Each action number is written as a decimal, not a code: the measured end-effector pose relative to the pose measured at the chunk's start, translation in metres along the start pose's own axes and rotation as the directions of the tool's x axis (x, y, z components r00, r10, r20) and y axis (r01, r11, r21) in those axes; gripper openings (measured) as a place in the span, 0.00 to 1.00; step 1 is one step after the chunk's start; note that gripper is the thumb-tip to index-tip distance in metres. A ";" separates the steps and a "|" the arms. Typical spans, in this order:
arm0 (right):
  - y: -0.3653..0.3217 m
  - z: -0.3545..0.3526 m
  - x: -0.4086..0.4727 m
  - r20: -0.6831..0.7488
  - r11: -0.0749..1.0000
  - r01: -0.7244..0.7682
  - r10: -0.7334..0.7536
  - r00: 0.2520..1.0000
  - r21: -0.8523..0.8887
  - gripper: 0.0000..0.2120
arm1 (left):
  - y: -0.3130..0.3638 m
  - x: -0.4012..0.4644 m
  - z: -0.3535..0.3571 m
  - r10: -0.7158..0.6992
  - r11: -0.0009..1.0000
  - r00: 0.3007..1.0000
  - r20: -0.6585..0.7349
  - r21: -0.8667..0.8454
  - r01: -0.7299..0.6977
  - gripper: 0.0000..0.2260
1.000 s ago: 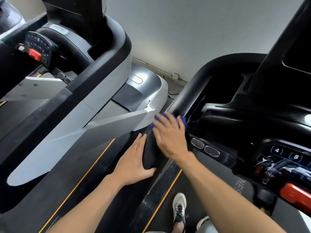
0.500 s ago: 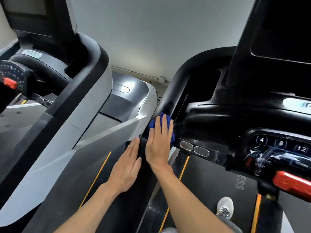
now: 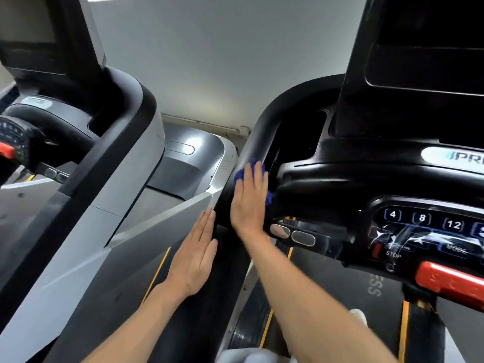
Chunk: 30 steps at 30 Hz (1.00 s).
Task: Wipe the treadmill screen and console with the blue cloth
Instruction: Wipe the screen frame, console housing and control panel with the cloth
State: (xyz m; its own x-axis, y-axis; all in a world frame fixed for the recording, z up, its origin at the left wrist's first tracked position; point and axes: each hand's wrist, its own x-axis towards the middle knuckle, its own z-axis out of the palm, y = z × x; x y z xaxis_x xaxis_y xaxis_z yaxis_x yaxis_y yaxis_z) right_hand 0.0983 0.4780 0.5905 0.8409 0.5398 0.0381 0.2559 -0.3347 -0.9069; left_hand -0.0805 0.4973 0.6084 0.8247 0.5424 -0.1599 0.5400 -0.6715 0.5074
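My right hand (image 3: 248, 197) lies flat with straight fingers on the blue cloth (image 3: 239, 174), pressing it against the black left handrail (image 3: 262, 121) of the treadmill in front of me. Only the cloth's edges show around the fingers. My left hand (image 3: 195, 258) rests flat, fingers straight, on the lower part of the same rail, just below and left of the right hand. The console (image 3: 424, 231) with lit number keys sits to the right. The dark screen (image 3: 424, 43) rises above it at the top right.
A red stop bar (image 3: 450, 284) juts from the console's lower edge. Two oval metal grip sensors (image 3: 292, 233) sit just right of my right wrist. A second treadmill (image 3: 91, 158) stands close on the left. A shoe (image 3: 358, 315) is on the belt below.
My right hand slid the cloth up along the handrail, away from me. The left hand stayed flat on the rail below it. The view swung to the right and upward.
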 end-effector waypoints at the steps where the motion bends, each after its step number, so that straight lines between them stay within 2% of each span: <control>1: 0.001 -0.005 0.022 0.002 0.997 -0.058 0.058 0.998 0.043 0.23 | 0.001 -0.001 0.000 0.003 1.000 1.000 -0.001 0.016 -0.003 0.29; 3: -0.001 -0.009 0.045 -0.020 0.981 -0.167 0.170 0.985 0.101 0.23 | 0.002 -0.002 0.001 -0.002 0.999 1.000 -0.008 0.045 0.002 0.29; 6: -0.017 -0.005 0.017 -0.071 0.973 -0.197 0.207 0.976 0.124 0.23 | 0.005 0.000 0.003 -0.034 0.996 0.999 -0.011 0.083 0.034 0.29; 8: -0.021 -0.007 -0.020 0.009 0.962 -0.206 0.208 0.978 0.181 0.23 | 0.009 0.007 0.003 -0.031 0.986 0.999 -0.027 0.161 0.034 0.29; 11: -0.006 -0.036 -0.041 0.198 0.929 -0.298 0.257 0.946 0.218 0.24 | 0.019 0.027 0.006 0.069 0.936 0.997 -0.043 0.349 -0.050 0.29; 13: -0.001 -0.073 -0.020 0.225 0.898 -0.373 0.324 0.919 0.235 0.21 | 0.031 0.039 0.011 0.097 0.897 0.994 -0.047 0.437 -0.067 0.30; 14: -0.002 -0.093 -0.002 0.188 0.905 -0.366 0.328 0.926 0.219 0.15 | 0.037 0.044 0.014 0.091 0.887 0.994 -0.053 0.458 -0.057 0.30; 15: -0.004 -0.115 0.019 0.142 0.922 -0.338 0.315 0.938 0.190 0.10 | 0.042 0.047 0.016 0.080 0.881 0.995 -0.061 0.470 -0.042 0.31; 17: -0.015 -0.156 0.057 0.104 0.971 -0.217 0.207 0.973 0.097 0.11 | 0.048 0.049 0.019 0.060 0.867 0.996 -0.072 0.499 -0.016 0.32; 19: -0.024 -0.178 0.083 0.185 0.998 0.002 0.008 0.983 -0.055 0.15 | 0.051 0.048 0.020 0.055 0.857 0.994 -0.090 0.516 -0.001 0.33; 20: -0.023 -0.181 0.093 0.284 0.982 0.147 -0.108 0.953 -0.120 0.18 | 0.053 0.047 0.022 0.053 0.858 0.993 -0.106 0.513 0.009 0.33; 21: -0.018 -0.180 0.101 0.424 0.941 0.303 -0.215 0.880 -0.152 0.20 | 0.056 0.047 0.023 0.047 0.861 0.991 -0.122 0.508 0.022 0.34; 22: -0.011 -0.177 0.108 0.594 0.858 0.483 -0.301 0.746 -0.172 0.23 | 0.059 0.047 0.025 0.038 0.862 0.990 -0.139 0.506 0.038 0.34; 23: 0.004 -0.171 0.114 0.771 0.711 0.689 -0.359 0.526 -0.139 0.24 | 0.062 0.047 0.028 0.023 0.861 0.987 -0.158 0.505 0.060 0.34; 24: 0.024 -0.169 0.121 0.903 0.476 0.878 -0.353 0.247 -0.054 0.24 | 0.065 0.046 0.030 0.004 0.860 0.984 -0.180 0.503 0.088 0.34; 25: 0.045 -0.169 0.133 0.952 0.222 0.972 -0.306 -0.012 0.083 0.21 | 0.068 0.045 0.032 -0.016 0.857 0.980 -0.201 0.501 0.117 0.34; 26: 0.056 -0.174 0.142 0.959 0.038 0.981 -0.222 -0.178 0.191 0.19 | 0.070 0.044 0.034 -0.035 0.853 0.976 -0.216 0.502 0.142 0.35; 27: 0.061 -0.180 0.149 0.954 -0.055 0.964 -0.140 -0.264 0.259 0.18 | 0.071 0.043 0.037 -0.051 0.847 0.973 -0.226 0.506 0.162 0.36; 30: 0.057 -0.190 0.157 0.927 -0.137 0.926 -0.088 -0.364 0.351 0.22 | 0.074 0.041 0.044 -0.079 0.838 0.965 -0.250 0.508 0.200 0.40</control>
State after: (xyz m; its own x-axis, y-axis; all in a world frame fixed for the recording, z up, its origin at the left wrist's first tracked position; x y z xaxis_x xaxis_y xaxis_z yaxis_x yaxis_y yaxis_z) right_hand 0.3349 0.3970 0.6243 -0.7708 0.5489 -0.3233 0.5766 0.8169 0.0124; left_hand 0.0005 0.4474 0.6026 0.7112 0.7028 0.0176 0.7029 -0.7103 -0.0372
